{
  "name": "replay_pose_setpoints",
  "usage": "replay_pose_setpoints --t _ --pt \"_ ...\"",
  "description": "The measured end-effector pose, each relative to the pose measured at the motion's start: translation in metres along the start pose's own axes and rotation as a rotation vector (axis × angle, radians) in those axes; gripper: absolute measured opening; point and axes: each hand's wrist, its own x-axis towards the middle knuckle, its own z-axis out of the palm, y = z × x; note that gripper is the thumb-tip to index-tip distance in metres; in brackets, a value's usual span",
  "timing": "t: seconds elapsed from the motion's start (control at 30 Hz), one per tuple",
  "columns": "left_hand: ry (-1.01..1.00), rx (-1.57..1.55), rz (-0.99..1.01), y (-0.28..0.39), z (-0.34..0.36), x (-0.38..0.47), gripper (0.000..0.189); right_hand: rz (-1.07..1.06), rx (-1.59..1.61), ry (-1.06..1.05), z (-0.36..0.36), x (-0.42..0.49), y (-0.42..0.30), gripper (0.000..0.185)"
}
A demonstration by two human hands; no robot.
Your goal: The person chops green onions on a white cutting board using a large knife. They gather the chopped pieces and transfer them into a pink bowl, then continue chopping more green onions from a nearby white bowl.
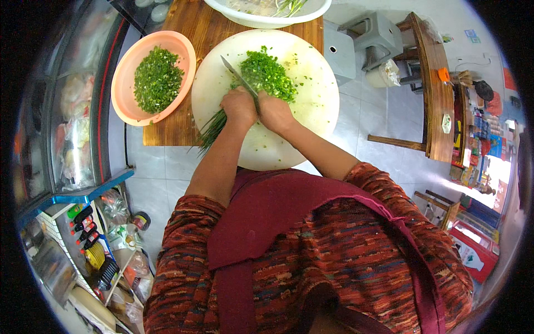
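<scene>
A round white cutting board (308,121) lies in front of me on a wooden table. My left hand (239,107) presses down on a bunch of long green stalks (213,130), which look like chives or scallions, their ends trailing toward the lower left. In my right hand (274,111) is the handle of a kitchen knife (240,77), its blade slanting up and left beside the left hand's fingers. Just beyond the blade sits a pile of chopped greens (269,75). The cut ends under the fingers are partly hidden.
Left of the board, a peach-coloured plastic basin (120,89) holds more chopped greens. A white basket (250,18) with stalks stands at the table's (179,133) far side. Grey plastic stools (340,56) are at the right, and a glass-fronted cabinet (75,125) rises on the left.
</scene>
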Motion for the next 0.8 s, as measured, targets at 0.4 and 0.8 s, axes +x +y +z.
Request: replay_pose_setpoints --t 0.4,0.8 --pt "-0.131 0.033 0.022 0.002 -0.01 -0.001 0.069 0.068 0.066 0.019 -0.054 -0.053 0.017 0.019" --pt "-0.171 -0.012 0.048 0.0 -0.019 -0.003 0.059 0.038 0.0 -0.061 -0.059 -0.07 0.011 0.02"
